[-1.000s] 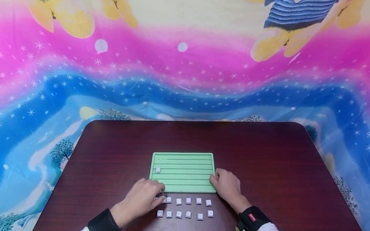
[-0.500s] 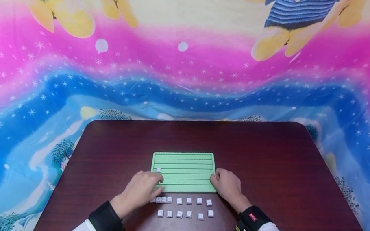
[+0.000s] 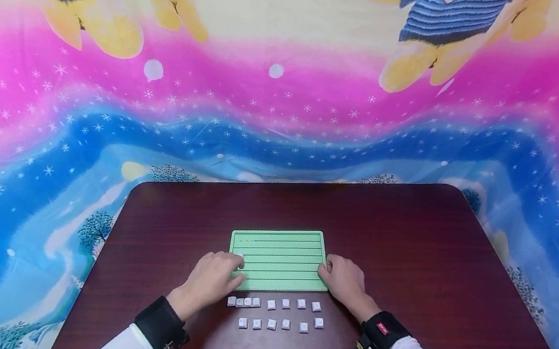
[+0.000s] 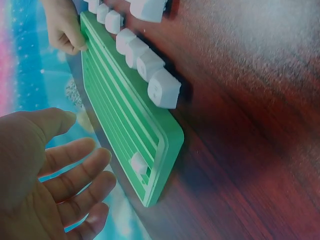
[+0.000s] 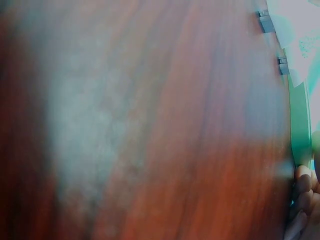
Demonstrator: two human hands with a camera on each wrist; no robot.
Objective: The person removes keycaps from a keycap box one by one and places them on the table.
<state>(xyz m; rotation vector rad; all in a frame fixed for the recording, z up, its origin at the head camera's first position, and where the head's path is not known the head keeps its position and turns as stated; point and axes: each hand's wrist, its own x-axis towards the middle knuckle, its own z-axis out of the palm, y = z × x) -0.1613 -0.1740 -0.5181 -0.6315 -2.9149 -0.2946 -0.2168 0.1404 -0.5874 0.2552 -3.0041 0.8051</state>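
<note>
A light green ridged board lies on the table. One white keycap sits in a groove near its left end, partly covered by fingers in the head view. My left hand hovers over the board's left edge. In the left wrist view its fingers are loosely bent and apart, with nothing between them. My right hand pinches the right edge of the board, thumb on top; the right wrist view shows only some curled fingers at that edge.
In front of the board, several white keycaps form two rows, a back row and a front row. The left end of the back row stands tightly packed. A dark red-brown table meets a patterned cloth behind it.
My left hand has moved left and away from me, from the back row of keycaps to the board's left edge, uncovering the row's left end. The right hand has stayed in place.
</note>
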